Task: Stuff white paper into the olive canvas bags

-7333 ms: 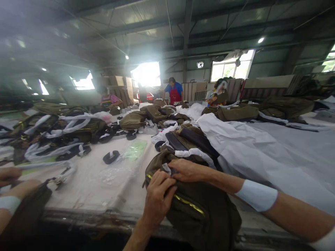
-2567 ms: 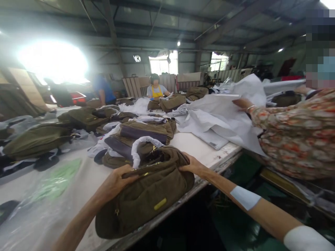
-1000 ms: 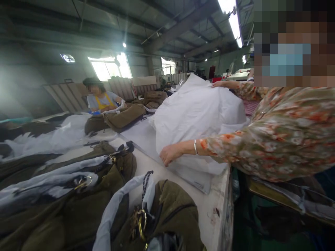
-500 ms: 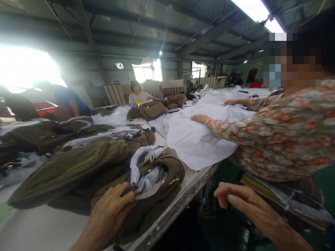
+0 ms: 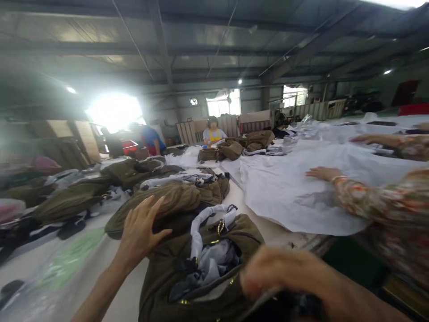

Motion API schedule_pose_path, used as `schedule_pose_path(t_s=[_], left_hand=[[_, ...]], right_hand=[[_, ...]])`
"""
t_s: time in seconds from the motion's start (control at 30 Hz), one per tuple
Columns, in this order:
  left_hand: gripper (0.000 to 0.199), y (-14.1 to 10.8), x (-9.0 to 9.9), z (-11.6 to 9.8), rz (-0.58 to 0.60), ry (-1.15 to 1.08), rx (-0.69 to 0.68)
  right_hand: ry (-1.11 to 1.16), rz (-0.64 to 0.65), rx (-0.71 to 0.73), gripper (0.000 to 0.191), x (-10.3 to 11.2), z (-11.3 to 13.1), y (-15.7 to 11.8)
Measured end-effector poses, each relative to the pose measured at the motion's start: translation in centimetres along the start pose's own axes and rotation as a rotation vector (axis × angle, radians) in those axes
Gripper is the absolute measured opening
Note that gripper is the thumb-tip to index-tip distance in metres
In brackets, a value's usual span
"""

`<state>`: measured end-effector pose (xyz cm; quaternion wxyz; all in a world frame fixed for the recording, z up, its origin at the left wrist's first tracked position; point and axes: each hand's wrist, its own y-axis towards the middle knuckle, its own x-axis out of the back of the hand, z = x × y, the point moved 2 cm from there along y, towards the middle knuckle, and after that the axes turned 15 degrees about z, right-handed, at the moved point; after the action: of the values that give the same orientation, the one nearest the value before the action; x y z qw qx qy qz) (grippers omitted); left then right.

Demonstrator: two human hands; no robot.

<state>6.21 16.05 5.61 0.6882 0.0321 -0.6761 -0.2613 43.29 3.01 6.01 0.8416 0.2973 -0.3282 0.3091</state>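
Note:
An olive-brown bag (image 5: 157, 286) with an open gold zipper lies in front of me on the table. Grey-white stuffing (image 5: 217, 261) fills its mouth, and its handle (image 5: 197, 228) is wrapped in white paper. My left hand (image 5: 142, 228) is open, fingers spread, at the bag's left side, over the edge of another olive bag (image 5: 164, 197) behind it; whether it touches either I cannot tell. My right hand (image 5: 268, 268) is at the near bag's right edge, smeared by motion. Its fingers look curled, but their grip is hidden.
At right, a co-worker's hand (image 5: 323, 173) lies on a large white sheet (image 5: 281, 192). More olive bags (image 5: 73, 197) are heaped at left, near a clear plastic bag (image 5: 63, 264) with green on it. A person in a yellow apron (image 5: 214, 134) is across the table.
My left hand has let go of the bag's handle base and spread its fingers. My right hand has come left, to the bag's right edge. The view has turned left.

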Motion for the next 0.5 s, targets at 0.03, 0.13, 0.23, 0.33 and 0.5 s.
schedule_pose_path(t_s=[0.03, 0.13, 0.23, 0.33, 0.5], left_hand=[[0.079, 1.1, -0.8, 0.9, 0.061, 0.065, 0.034], [0.066, 3.4, -3.0, 2.9, 0.215, 0.120, 0.050], [0.057, 4.5, -3.8, 4.5, 0.209, 0.149, 0.054], [0.056, 5.2, -4.2, 6.4, 0.171, 0.212, 0.057], [0.054, 3.7, -7.1, 7.7, 0.143, 0.226, -0.033]], right_hand=[[-0.050, -0.001, -0.042, 0.062, -0.1, -1.7, 2.3], [-0.154, 0.120, -0.071, 0.089, -2.3, -6.9, 8.1], [-0.211, 0.112, -0.114, 0.070, -4.8, -10.3, 10.9], [-0.163, 0.111, -0.068, 0.053, -5.0, -11.4, 12.2], [0.193, -0.048, -0.296, 0.049, -0.7, -16.4, 16.2]])
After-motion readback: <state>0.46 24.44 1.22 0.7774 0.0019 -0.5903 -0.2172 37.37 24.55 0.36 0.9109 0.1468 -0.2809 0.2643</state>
